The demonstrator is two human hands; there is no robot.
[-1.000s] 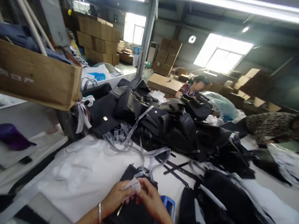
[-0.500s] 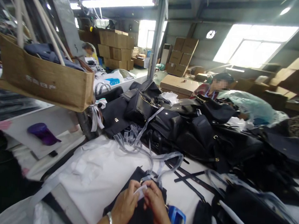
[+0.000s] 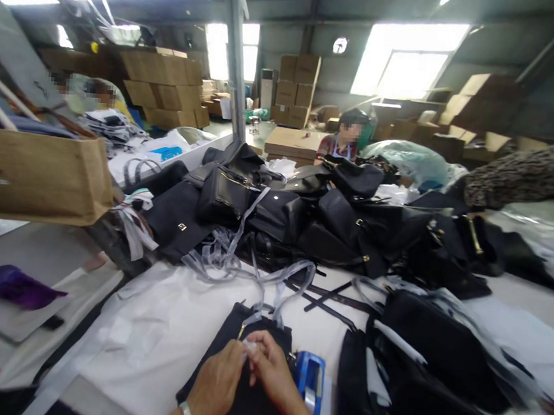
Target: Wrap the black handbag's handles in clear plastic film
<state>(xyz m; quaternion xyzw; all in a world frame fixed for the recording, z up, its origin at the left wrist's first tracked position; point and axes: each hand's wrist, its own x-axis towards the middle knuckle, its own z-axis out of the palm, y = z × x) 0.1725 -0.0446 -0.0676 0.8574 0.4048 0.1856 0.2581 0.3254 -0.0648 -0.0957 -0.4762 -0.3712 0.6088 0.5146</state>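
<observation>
At the bottom centre my left hand [image 3: 217, 385] and my right hand [image 3: 271, 373] meet over a flat black bag [image 3: 243, 329] lying on the white table cover. Both pinch a small strip of clear plastic wrap [image 3: 248, 344] at the bag's top edge. Long clear plastic strips [image 3: 271, 280] trail from there toward the bag pile. A silver bangle sits on my left wrist. A blue tape dispenser [image 3: 310, 379] lies just right of my right hand.
A heap of black bags [image 3: 323, 227] fills the table's middle. More black bags [image 3: 427, 366] lie at the right. A brown jute bag [image 3: 34, 175] hangs at the left above a purple cloth [image 3: 12, 284]. Two people work beyond the pile; cardboard boxes [image 3: 162, 86] stand behind.
My hands have closed tighter together over the bag's top edge, and the white strip between them looks smaller. The view has swung slightly right and down.
</observation>
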